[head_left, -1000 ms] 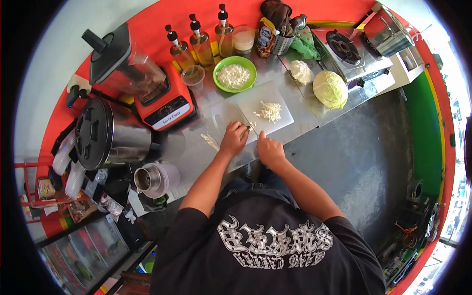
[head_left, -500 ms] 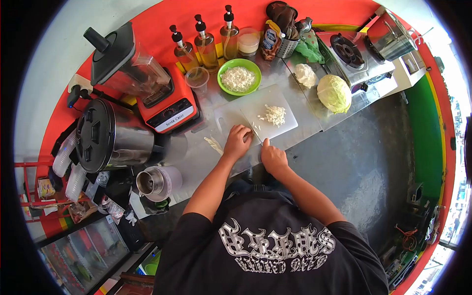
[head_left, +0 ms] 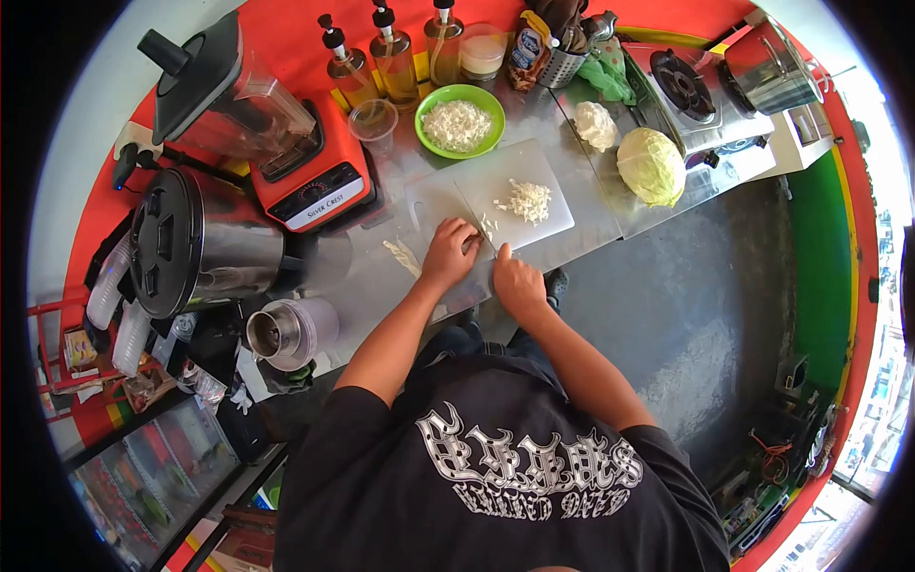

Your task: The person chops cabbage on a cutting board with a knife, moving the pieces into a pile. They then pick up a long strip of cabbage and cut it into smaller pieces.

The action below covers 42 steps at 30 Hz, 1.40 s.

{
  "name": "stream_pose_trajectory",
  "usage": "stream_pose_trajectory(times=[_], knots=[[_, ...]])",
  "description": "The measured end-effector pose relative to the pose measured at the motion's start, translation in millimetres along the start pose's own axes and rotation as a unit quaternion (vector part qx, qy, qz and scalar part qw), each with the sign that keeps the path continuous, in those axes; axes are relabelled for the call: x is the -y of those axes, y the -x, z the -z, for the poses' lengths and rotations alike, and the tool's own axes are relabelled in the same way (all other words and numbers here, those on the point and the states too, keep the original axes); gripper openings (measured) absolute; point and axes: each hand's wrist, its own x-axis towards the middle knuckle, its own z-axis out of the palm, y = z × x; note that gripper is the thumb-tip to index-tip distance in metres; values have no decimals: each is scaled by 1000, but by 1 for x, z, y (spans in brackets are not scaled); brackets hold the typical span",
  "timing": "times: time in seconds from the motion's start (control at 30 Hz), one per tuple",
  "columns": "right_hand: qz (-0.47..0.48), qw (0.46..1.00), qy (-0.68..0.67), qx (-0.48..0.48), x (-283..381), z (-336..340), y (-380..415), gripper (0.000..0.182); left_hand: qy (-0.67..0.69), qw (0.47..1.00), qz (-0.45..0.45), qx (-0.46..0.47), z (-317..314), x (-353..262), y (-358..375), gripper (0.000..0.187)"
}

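Note:
My right hand grips a knife, its index finger stretched along the top; the thin blade lies over the near edge of a white cutting board. Close to the blade's left side, my left hand has its fingers curled down at the board, and what they hold is hidden. A few pale slivers lie along the blade. Farther up the board is a pile of chopped white pieces. A green bowl behind the board holds more finely chopped white pieces.
A cabbage and a smaller white piece sit right of the board. On the left stand a red blender, a lidded steel container and a steel-mouthed vessel. Pump bottles line the back; a stove is at right.
The camera view has shifted, so the counter sits a little higher and farther left. Both hands stay at the board's near edge, the knife still in the right one.

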Motion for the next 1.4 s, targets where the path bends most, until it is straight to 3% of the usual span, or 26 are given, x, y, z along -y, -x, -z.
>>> stream_pose_trajectory(times=[0.17, 0.33, 0.63, 0.83, 1.07, 1.23, 1.4], knots=[[38, 999, 18, -21, 2, 18, -10, 13, -1, 1000, 18, 14, 2, -3, 1, 10], [-8, 999, 38, 35, 4, 13, 7, 7, -15, 1000, 12, 3, -2, -1, 2, 10], [35, 999, 2, -1, 1, 15, -3, 15, -29, 1000, 6, -7, -3, 2, 6, 12], [37, 998, 54, -9, 1, 1, 3, 9, -6, 999, 0, -32, -3, -1, 4, 10], [39, 998, 38, 29, 6, 27, -5, 11, -19, 999, 19, -16, -2, -2, 5, 10], [43, 995, 84, -22, 4, 2, 3, 9, -19, 1000, 21, -6, -3, 2, 5, 10], [51, 998, 22, -1, 4, 15, -8, 14, -24, 999, 13, -39, -6, 0, 5, 11]])
